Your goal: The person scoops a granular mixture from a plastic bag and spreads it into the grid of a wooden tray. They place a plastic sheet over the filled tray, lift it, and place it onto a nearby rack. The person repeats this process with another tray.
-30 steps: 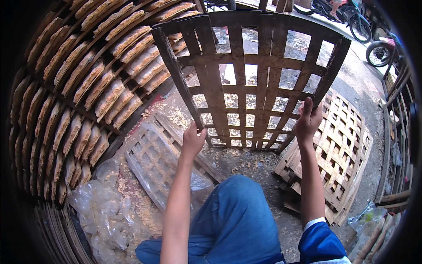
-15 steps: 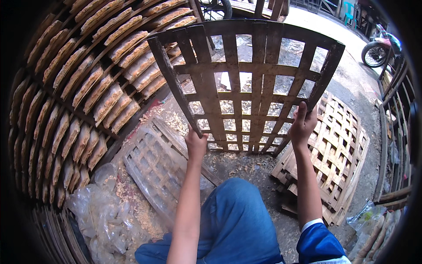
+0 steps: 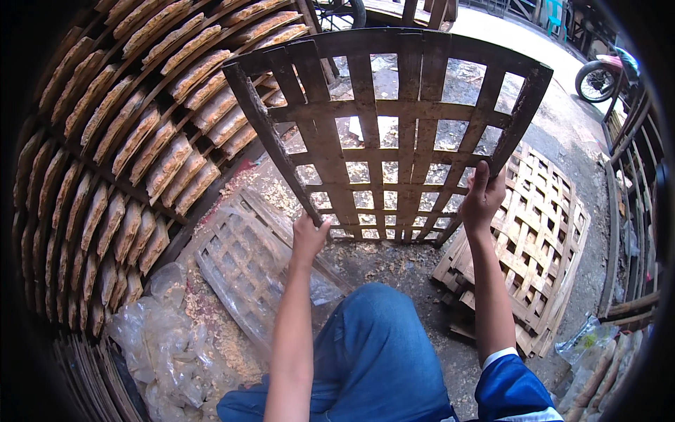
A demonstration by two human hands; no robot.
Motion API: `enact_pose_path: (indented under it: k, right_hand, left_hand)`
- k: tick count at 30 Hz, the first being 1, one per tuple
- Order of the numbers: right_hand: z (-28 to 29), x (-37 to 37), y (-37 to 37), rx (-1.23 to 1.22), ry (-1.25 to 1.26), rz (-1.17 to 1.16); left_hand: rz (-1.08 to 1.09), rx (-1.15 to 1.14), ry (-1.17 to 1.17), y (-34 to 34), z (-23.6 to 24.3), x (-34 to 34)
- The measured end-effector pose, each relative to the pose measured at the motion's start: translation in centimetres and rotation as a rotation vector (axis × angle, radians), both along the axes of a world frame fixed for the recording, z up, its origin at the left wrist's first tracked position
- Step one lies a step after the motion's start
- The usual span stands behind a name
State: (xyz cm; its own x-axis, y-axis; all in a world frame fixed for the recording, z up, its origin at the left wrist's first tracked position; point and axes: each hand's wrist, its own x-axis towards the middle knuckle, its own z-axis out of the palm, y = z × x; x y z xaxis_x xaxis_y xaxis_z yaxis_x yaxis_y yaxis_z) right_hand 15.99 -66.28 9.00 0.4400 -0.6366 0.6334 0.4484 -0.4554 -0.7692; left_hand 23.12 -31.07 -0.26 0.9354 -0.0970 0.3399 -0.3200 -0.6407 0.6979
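Both my hands hold up a dark wooden lattice tray (image 3: 410, 110), its slats crossing with open gaps between them. My left hand (image 3: 309, 233) is closed on the lower part of its left edge. On the right edge, a little higher, my right hand (image 3: 484, 198) grips with the thumb pointing up along the frame. The tray stands tilted in front of my bent knee (image 3: 383, 344). On the ground left of my knee lies another lattice tray (image 3: 242, 257), covered with clear plastic. To the right is a stack of pale woven trays (image 3: 538, 232).
Racks of crusted, pale-brown slabs (image 3: 144, 130) fill the left side. Crumpled clear plastic bags (image 3: 158, 352) lie at lower left. Crumbs are scattered over the ground. A wooden fence (image 3: 636, 190) runs along the right. A motorcycle (image 3: 605, 74) and a green chair (image 3: 555, 17) stand farther back.
The lattice tray's left side has shifted slightly left, and my left hand has moved left and a little down with it. My right hand keeps nearly the same place.
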Motion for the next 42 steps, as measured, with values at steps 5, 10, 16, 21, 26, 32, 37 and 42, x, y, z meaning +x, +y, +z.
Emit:
enact_pose_path:
  k: [5, 10, 16, 21, 26, 32, 37, 42]
  right_hand:
    - [0.5, -0.3, 0.8, -0.002, 0.014, -0.003]
    - [0.5, 0.1, 0.3, -0.015, 0.008, -0.023]
    - [0.7, 0.1, 0.6, 0.010, 0.021, 0.001]
    - [0.3, 0.2, 0.3, -0.030, -0.004, -0.044]
    - [0.3, 0.3, 0.5, -0.033, -0.005, -0.034]
    - [0.5, 0.3, 0.4, -0.027, 0.048, -0.064]
    - [0.2, 0.9, -0.2, -0.039, 0.030, -0.082]
    - [1.0, 0.8, 0.2, -0.039, 0.104, -0.101]
  left_hand:
    - [0.250, -0.044, -0.026, -1.6, -1.5, 0.2]
    - [0.103, -0.095, 0.080, -1.7, -1.0, -0.2]
    - [-0.073, -0.096, 0.129, 1.2, 0.2, -0.5]
    - [-0.070, -0.026, 0.058, 0.7, 0.6, -0.2]
    - [0.134, -0.032, -0.035, -0.9, -1.0, 0.4]
    - [0.128, -0.021, -0.042, -1.4, -0.9, 0.8]
    - [0.054, -0.016, 0.180, 0.6, 1.5, -0.3]
    - [-0.060, 0.044, 0.071, 2.9, 3.4, -1.3]
